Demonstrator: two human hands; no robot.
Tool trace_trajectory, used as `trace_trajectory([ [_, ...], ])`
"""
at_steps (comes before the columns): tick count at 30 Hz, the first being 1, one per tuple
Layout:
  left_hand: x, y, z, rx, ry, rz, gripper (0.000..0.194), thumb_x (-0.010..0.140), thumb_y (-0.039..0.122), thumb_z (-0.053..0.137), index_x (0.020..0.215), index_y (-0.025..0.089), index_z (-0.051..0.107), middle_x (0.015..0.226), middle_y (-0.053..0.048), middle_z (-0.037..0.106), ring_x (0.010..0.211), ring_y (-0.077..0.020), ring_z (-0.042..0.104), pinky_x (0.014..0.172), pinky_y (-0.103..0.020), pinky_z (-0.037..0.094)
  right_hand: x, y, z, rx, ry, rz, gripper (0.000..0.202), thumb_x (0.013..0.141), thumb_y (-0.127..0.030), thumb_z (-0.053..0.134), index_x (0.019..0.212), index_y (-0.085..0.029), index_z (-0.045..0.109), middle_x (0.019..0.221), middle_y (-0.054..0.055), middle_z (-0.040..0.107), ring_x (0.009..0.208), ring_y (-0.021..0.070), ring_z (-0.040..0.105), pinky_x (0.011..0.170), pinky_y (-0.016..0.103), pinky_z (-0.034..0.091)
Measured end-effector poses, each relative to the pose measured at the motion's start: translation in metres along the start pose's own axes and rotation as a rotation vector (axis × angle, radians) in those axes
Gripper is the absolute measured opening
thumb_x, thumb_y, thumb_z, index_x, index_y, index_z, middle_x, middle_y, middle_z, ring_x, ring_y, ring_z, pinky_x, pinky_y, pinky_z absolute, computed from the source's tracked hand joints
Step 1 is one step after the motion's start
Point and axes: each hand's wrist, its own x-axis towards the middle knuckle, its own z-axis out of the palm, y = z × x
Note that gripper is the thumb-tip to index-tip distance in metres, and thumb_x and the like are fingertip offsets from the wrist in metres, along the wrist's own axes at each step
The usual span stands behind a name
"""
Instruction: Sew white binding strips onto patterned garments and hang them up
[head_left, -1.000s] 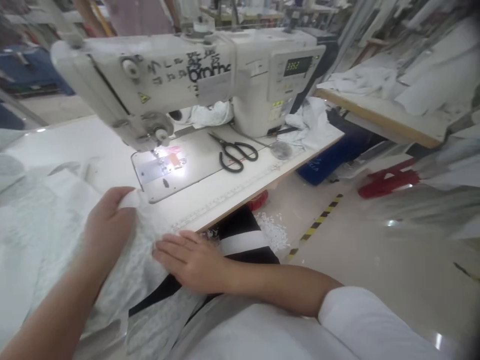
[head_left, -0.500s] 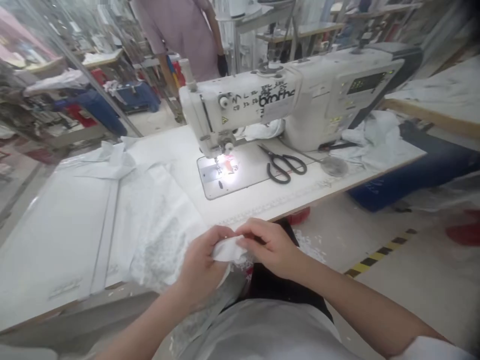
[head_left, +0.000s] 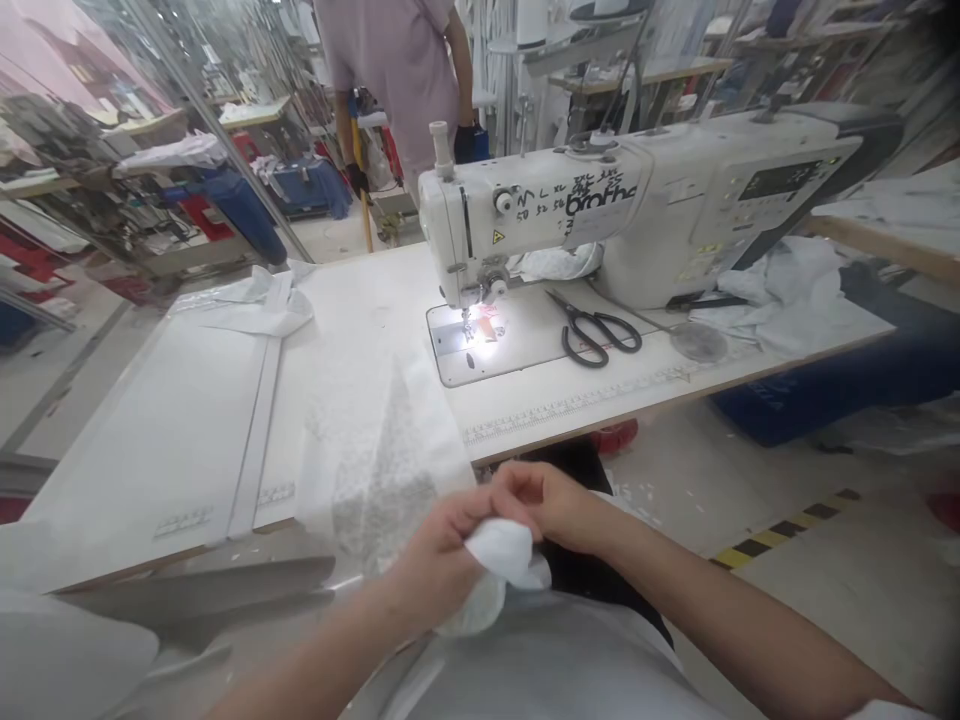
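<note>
My left hand (head_left: 442,550) is closed on a piece of white fabric (head_left: 506,552), in front of the table's near edge. Fingers of my right hand (head_left: 551,505) are pinched together at the upper edge of the same fabric, touching the left fingertips. Part of the cloth hangs below the hands toward my lap. Another stretch of thin, patterned white cloth (head_left: 390,460) lies on the table to the left and drapes over the edge; whether it joins the held piece is hidden. Beyond the hands stands a white sewing machine (head_left: 540,210) with its needle lamp lit.
Black-handled scissors (head_left: 596,330) lie beside the needle plate (head_left: 480,370). A ruler strip (head_left: 570,408) runs along the table's front edge. Crumpled white cloth (head_left: 787,295) sits at the right, folded cloth (head_left: 262,305) at the left. Behind the table stands a person (head_left: 401,85) holding a yellow pole.
The view has shifted, so the machine appears farther right. My hands have moved slightly lower and closer together, and the held fabric now bunches out below the fingers.
</note>
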Motion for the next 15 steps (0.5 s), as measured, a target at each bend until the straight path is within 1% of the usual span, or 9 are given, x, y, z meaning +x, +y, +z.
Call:
trace_trajectory([
  [2,0.005,0.001,-0.007,0.192,0.215,0.091,0.006,0.079,0.020,0.058,0.081,0.018,0.063,0.074,-0.001,0.060,0.066,-0.0107,0.053,0.061,-0.021,0.042,0.001,0.005,0.003,0.030,0.099,-0.078,0.033,0.072,-0.046,0.070,0.073,-0.017,0.055,0.065,-0.003,0.050,0.059,0.0094,0.043,0.058,0.021,0.035],
  [5,0.014,0.003,-0.020,0.479,0.507,0.175,0.013,0.073,0.012,0.059,0.082,0.019,0.064,0.074,0.000,0.062,0.068,-0.0116,0.054,0.061,-0.021,0.041,-0.003,0.003,0.015,-0.050,0.114,-0.132,0.032,0.080,-0.049,0.061,0.084,-0.017,0.057,0.072,-0.002,0.050,0.065,0.0110,0.044,0.061,0.022,0.036],
  [6,0.017,0.002,-0.024,0.516,0.570,0.171,0.015,0.070,0.010,0.060,0.081,0.019,0.064,0.073,0.001,0.061,0.067,-0.0113,0.053,0.060,-0.020,0.041,-0.005,0.000,0.020,-0.096,0.140,-0.146,0.032,0.081,-0.048,0.060,0.083,-0.017,0.057,0.071,-0.002,0.049,0.064,0.0110,0.042,0.060,0.021,0.035],
  [7,0.019,0.001,-0.027,0.508,0.598,0.156,0.016,0.068,0.010,0.062,0.080,0.019,0.064,0.073,0.001,0.061,0.067,-0.0109,0.052,0.059,-0.020,0.040,-0.007,-0.004,0.024,-0.144,0.190,-0.163,0.031,0.082,-0.048,0.058,0.079,-0.017,0.055,0.068,-0.003,0.046,0.061,0.0107,0.040,0.057,0.021,0.034],
  [8,0.019,0.000,-0.030,0.451,0.586,0.127,0.014,0.067,0.011,0.064,0.079,0.019,0.064,0.072,0.001,0.060,0.066,-0.0107,0.051,0.059,-0.020,0.040,-0.008,-0.007,0.026,-0.196,0.258,-0.190,0.033,0.083,-0.048,0.055,0.073,-0.017,0.052,0.065,-0.003,0.043,0.058,0.0102,0.037,0.054,0.021,0.032],
  [9,0.019,-0.001,-0.031,0.350,0.532,0.081,0.012,0.068,0.014,0.065,0.078,0.018,0.064,0.072,0.001,0.059,0.066,-0.0108,0.051,0.059,-0.020,0.040,-0.009,-0.010,0.027,-0.259,0.332,-0.228,0.035,0.084,-0.048,0.053,0.068,-0.017,0.048,0.061,-0.004,0.039,0.056,0.0098,0.034,0.051,0.020,0.030],
  [11,0.015,-0.004,-0.031,0.043,0.349,-0.025,0.012,0.069,0.024,0.068,0.078,0.017,0.062,0.071,0.000,0.057,0.064,-0.0107,0.050,0.058,-0.021,0.040,-0.007,-0.011,0.023,-0.434,0.442,-0.305,0.040,0.085,-0.047,0.050,0.060,-0.018,0.039,0.057,-0.005,0.032,0.053,0.0092,0.030,0.048,0.020,0.027],
  [13,0.009,-0.006,-0.028,-0.272,0.165,-0.094,0.020,0.070,0.033,0.069,0.073,0.015,0.060,0.068,0.000,0.051,0.060,-0.0095,0.047,0.057,-0.021,0.039,-0.003,-0.004,0.014,-0.617,0.472,-0.363,0.045,0.088,-0.047,0.044,0.056,-0.019,0.031,0.054,-0.005,0.028,0.051,0.0089,0.028,0.046,0.021,0.025],
  [15,0.004,-0.010,-0.023,-0.472,0.071,-0.107,0.027,0.070,0.036,0.070,0.066,0.013,0.057,0.065,0.001,0.045,0.058,-0.0081,0.043,0.055,-0.020,0.037,0.000,0.010,0.006,-0.730,0.420,-0.368,0.046,0.090,-0.047,0.037,0.054,-0.019,0.029,0.052,-0.005,0.028,0.049,0.0090,0.028,0.045,0.022,0.024],
])
